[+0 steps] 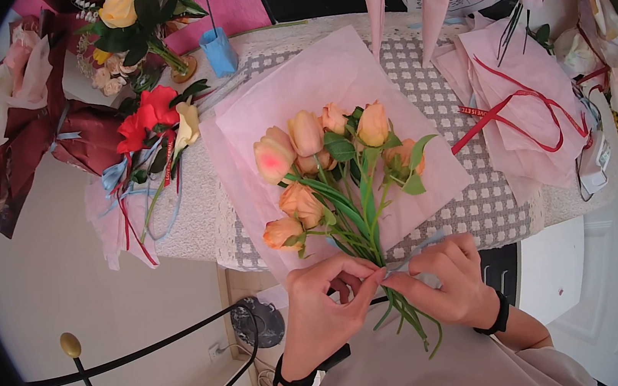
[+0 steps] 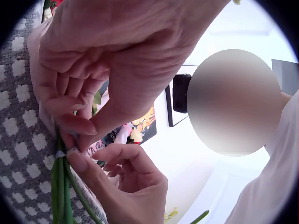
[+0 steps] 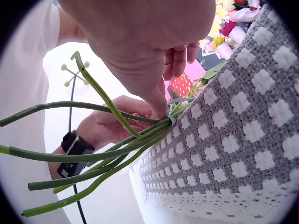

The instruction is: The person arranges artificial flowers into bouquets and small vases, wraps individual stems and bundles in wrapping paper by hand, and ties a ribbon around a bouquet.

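Observation:
A bunch of peach roses and tulips (image 1: 307,133) lies on pale pink wrapping paper (image 1: 423,179), its green stems (image 3: 70,155) hanging past the table's near edge. Around the stems runs a thin pale blue-grey ribbon (image 3: 172,120), also seen as a small band (image 2: 60,154) in the left wrist view. My left hand (image 1: 327,295) pinches the ribbon at the tie point between thumb and index finger. Close against it, my right hand (image 1: 450,284) pinches the ribbon too, thumb tip almost meeting the left fingertips. The pinched ribbon ends are mostly hidden by the fingers.
A grey-and-white checked cloth (image 1: 496,205) covers the table. To the left lie red flowers (image 1: 150,120) with ribbons and a dark red wrapped bouquet (image 1: 86,135). Pink paper sheets (image 1: 520,90) with a red ribbon (image 1: 495,110) lie right. A black metal rail (image 1: 136,355) stands at lower left.

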A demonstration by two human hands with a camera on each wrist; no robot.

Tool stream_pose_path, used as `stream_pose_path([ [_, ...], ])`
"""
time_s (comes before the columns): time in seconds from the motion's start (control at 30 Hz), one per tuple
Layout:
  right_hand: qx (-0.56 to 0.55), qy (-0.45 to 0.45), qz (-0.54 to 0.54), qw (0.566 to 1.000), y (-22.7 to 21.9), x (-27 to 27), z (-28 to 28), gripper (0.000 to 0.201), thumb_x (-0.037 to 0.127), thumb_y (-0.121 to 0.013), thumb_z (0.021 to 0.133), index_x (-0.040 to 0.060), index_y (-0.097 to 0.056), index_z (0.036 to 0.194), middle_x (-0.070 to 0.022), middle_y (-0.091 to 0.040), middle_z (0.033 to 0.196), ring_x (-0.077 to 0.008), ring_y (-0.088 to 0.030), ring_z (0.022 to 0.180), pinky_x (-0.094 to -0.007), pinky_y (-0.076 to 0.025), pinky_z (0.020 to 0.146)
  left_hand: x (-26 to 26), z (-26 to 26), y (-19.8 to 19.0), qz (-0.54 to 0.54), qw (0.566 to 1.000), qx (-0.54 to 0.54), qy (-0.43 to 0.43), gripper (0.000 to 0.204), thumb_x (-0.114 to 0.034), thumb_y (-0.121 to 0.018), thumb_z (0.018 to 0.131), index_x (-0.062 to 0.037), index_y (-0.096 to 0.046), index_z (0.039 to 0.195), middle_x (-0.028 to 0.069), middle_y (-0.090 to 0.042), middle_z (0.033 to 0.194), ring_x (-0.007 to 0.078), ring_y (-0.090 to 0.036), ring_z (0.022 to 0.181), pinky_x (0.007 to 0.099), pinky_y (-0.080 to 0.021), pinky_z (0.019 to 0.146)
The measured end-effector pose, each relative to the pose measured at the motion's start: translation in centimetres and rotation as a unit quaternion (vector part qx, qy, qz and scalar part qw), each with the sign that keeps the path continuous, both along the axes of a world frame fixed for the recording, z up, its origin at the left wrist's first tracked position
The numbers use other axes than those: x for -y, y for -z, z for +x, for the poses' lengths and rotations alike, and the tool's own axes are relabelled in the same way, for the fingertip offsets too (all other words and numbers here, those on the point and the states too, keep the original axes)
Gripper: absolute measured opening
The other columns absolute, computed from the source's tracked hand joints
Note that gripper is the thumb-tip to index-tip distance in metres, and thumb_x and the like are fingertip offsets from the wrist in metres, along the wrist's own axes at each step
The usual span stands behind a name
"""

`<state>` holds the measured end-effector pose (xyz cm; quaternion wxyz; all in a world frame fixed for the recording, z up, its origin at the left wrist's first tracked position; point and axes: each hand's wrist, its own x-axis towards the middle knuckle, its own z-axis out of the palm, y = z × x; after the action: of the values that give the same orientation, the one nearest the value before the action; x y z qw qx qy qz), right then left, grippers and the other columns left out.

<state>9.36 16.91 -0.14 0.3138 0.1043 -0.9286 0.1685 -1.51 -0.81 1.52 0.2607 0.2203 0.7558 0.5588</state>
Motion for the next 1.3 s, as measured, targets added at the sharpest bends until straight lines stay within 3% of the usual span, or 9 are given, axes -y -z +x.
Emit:
stream_pose_path([
  [0.33,0.001,0.008,-0.047,0.999,0.9,0.5,-0.1,0.026,0.013,-0.078,0.067,0.0098,-0.076,0.094,0.0014,-0.065,0.093,-0.0140,-0.060,0.075,-0.0316,-0.038,0.076,-0.3,-0.1,-0.4,-0.022,1.000,-0.019,-0.006,0.009,-0.003,-0.084,0.088,-0.0002,-0.076,0.085,0.0035,-0.078,0.080,0.0029,-0.061,0.060,0.0187,-0.046,0.056],
  [0.4,0.005,0.015,-0.053,0.998,0.8,0.6,-0.1,0.026,0.013,-0.081,0.067,0.0095,-0.076,0.093,0.0017,-0.065,0.091,-0.0142,-0.060,0.074,-0.0316,-0.037,0.075,-0.3,-0.1,-0.6,-0.024,1.000,-0.020,-0.003,0.009,-0.002,-0.084,0.086,-0.0012,-0.075,0.085,0.0042,-0.076,0.078,0.0092,-0.065,0.060,0.0238,-0.047,0.054],
  [0.47,0.008,0.022,-0.059,0.998,0.6,0.7,-0.2,0.026,0.012,-0.083,0.067,0.0093,-0.076,0.092,0.0020,-0.065,0.089,-0.0143,-0.060,0.072,-0.0317,-0.037,0.075,-0.3,-0.2,-0.6,-0.025,0.999,-0.026,0.003,0.008,-0.003,-0.084,0.087,-0.0010,-0.076,0.085,0.0038,-0.077,0.079,0.0059,-0.063,0.060,0.0211,-0.046,0.055],
  [0.5,0.007,0.033,-0.059,0.998,0.5,0.8,-0.1,0.025,0.013,-0.085,0.068,0.0093,-0.076,0.091,0.0023,-0.065,0.087,-0.0143,-0.060,0.072,-0.0319,-0.036,0.074,-0.3,-0.3,-0.6,-0.027,0.999,-0.032,0.008,0.008,-0.003,-0.084,0.088,-0.0009,-0.077,0.086,0.0033,-0.078,0.079,0.0026,-0.061,0.060,0.0183,-0.046,0.056],
  [0.73,0.050,0.063,-0.068,0.995,-0.3,1.0,0.1,0.022,0.013,-0.090,0.072,0.0102,-0.074,0.088,0.0028,-0.066,0.086,-0.0143,-0.061,0.072,-0.0334,-0.036,0.075,-0.2,0.0,-0.2,-0.007,1.000,-0.016,-0.004,0.009,-0.001,-0.083,0.087,0.0003,-0.075,0.084,0.0048,-0.079,0.083,0.0027,-0.061,0.061,0.0184,-0.046,0.055],
  [0.83,0.044,0.072,-0.089,0.992,0.1,1.3,0.2,0.027,0.013,-0.094,0.069,0.0122,-0.074,0.088,0.0033,-0.065,0.085,-0.0145,-0.058,0.070,-0.0352,-0.032,0.076,-0.2,0.0,-0.2,-0.003,1.000,-0.002,-0.004,0.009,0.001,-0.083,0.087,0.0012,-0.074,0.085,0.0064,-0.079,0.085,0.0030,-0.063,0.062,0.0187,-0.048,0.056],
  [1.03,0.115,0.078,-0.178,0.974,-0.4,1.6,0.6,0.020,0.011,-0.087,0.077,0.0101,-0.072,0.089,0.0032,-0.066,0.088,-0.0155,-0.061,0.074,-0.0358,-0.035,0.076,-0.4,0.4,0.0,-0.007,1.000,-0.014,-0.023,0.011,-0.003,-0.083,0.087,0.0011,-0.074,0.085,0.0052,-0.075,0.076,0.0075,-0.065,0.058,0.0230,-0.051,0.055],
  [1.3,0.056,0.078,-0.076,0.992,-0.2,1.8,0.7,0.022,0.009,-0.087,0.076,0.0073,-0.073,0.093,0.0007,-0.066,0.094,-0.0149,-0.061,0.075,-0.0350,-0.035,0.073,-0.6,0.4,-0.2,-0.013,0.999,-0.014,-0.027,0.011,-0.002,-0.083,0.086,0.0012,-0.073,0.083,0.0055,-0.076,0.076,0.0080,-0.064,0.057,0.0230,-0.048,0.053],
])
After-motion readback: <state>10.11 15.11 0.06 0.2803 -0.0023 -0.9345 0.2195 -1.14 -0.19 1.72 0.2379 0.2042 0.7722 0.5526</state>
